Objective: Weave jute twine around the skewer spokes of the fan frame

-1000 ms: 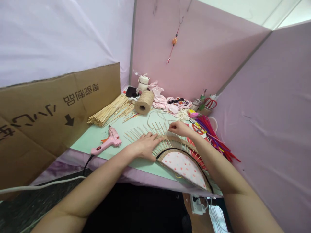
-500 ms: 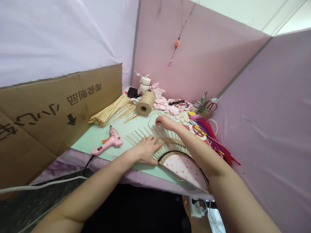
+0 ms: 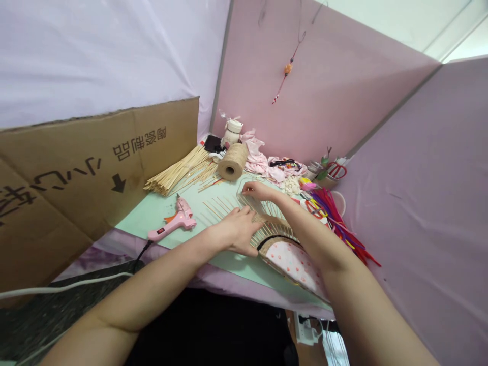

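A half-round piece (image 3: 293, 262) lies on the table, with white fabric dotted in pink, a black band and thin wooden sticks (image 3: 219, 205) fanning out from its curved edge. Woven tan twine (image 3: 276, 219) crosses part of the sticks. My left hand (image 3: 241, 231) rests over the sticks at the left end, fingers spread, thumb near the black band. Above the far stick tips, my right hand (image 3: 258, 191) is closed in a pinch on a thin strand of twine (image 3: 239, 193), which loops beside its fingertips. My right forearm hides part of the piece's right side.
A pink glue gun (image 3: 175, 223) lies to the left, its cord over the table edge. Behind are a bundle of sticks (image 3: 179, 170), a twine roll (image 3: 239, 156) and a white jar (image 3: 232, 133). Coloured pipe cleaners (image 3: 343, 223) and red-handled scissors (image 3: 315, 208) lie right. Cardboard (image 3: 76, 168) stands left.
The whole view has shifted slightly. My left hand's fingers look a little more raised and arched over the sticks. My right hand has moved slightly left relative to the piece, still pinched.
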Motion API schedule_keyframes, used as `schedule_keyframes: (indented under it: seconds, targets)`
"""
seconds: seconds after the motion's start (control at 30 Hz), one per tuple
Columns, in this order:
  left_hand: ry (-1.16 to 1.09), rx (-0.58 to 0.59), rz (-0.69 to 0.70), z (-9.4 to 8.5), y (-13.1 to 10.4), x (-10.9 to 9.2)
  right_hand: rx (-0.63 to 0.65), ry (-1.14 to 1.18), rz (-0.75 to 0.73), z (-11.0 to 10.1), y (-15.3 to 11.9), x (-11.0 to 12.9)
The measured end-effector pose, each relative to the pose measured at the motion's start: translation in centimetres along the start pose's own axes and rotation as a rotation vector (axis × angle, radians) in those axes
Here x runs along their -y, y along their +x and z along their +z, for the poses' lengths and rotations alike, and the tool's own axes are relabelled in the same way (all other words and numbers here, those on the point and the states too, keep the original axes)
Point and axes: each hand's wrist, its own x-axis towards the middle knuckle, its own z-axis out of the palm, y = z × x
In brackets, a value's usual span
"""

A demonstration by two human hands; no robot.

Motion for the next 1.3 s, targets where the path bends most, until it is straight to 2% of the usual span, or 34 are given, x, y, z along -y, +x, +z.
schedule_keyframes:
  seconds: [0.2, 0.37, 0.5, 0.63, 0.77, 0.93, 1.07, 1.2, 1.3]
  targets:
    - [-0.010, 0.013, 0.001, -0.9, 0.1, -0.2, 0.073, 0.058, 0.023, -1.3, 0.7, -0.1]
    - [0.016, 0.052, -0.010, -1.6, 0.1, -0.5, 0.228, 0.040, 0.090, -2.7, 2.2, 0.2]
    - [0.016, 0.047, -0.003, -1.7, 0.1, -0.5, 0.395, 0.016, 0.197, -3.6, 3.9, 0.4]
    - [0.016, 0.040, 0.007, -1.2, 0.1, -0.3, 0.548, 0.000, 0.367, -3.7, 5.2, 0.4]
    - [0.007, 0.039, 0.008, -0.9, -0.1, -0.2, 0.605, 0.003, 0.475, -3.6, 5.4, 0.0]
    - [-0.014, 0.089, -0.025, -0.8, -0.3, -0.4, 0.554, 0.006, 0.480, -4.2, 3.8, -0.8]
    - [-0.023, 0.069, -0.023, -0.1, -0.4, -0.2, 0.421, -0.028, 0.433, -5.4, 0.8, -1.6]
    - [-0.017, 0.061, -0.032, 1.0, -0.7, 0.1, 0.211, -0.052, 0.370, -6.0, -5.0, -2.4]
    - [-0.010, 0.037, -0.034, 1.5, -0.8, 0.1, 0.067, 0.005, 0.353, -5.0, -10.5, -2.6]
